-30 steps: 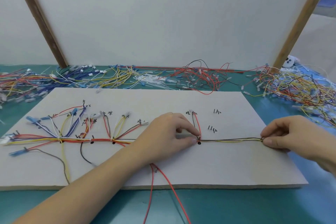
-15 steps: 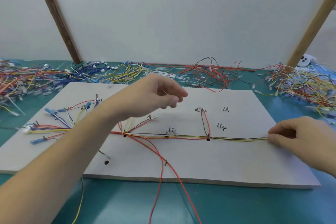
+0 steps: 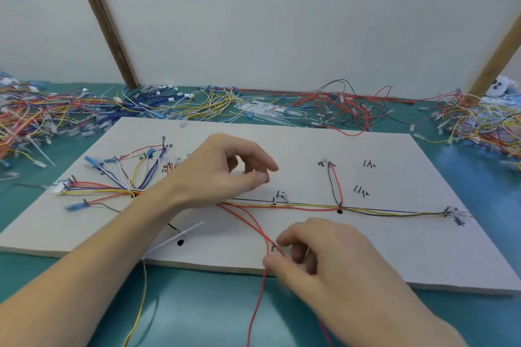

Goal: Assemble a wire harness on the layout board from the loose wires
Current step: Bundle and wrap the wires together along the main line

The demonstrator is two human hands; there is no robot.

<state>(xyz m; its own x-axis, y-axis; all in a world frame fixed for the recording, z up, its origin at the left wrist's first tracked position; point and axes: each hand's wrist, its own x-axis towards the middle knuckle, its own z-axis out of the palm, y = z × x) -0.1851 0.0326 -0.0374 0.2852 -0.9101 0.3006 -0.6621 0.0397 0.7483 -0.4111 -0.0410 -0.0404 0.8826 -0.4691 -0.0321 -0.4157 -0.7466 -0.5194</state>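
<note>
Red wires (image 3: 255,222) trail off my layout board (image 3: 394,256), pinched by my right hand (image 3: 324,256); my left hand (image 3: 225,175) hovers loosely curled, empty.

Left hand (image 3: 225,175) loosely curled, raised; right hand (image 3: 318,256) low, fingers curled.

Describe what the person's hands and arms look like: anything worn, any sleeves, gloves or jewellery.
Both are bare. The left hand and right hand wear no gloves, and no rings show on the visible fingers. Neither wrist carries a watch or band. No sleeve shows on either forearm up to the frame edge. The fingernails look short and unpainted.
</note>
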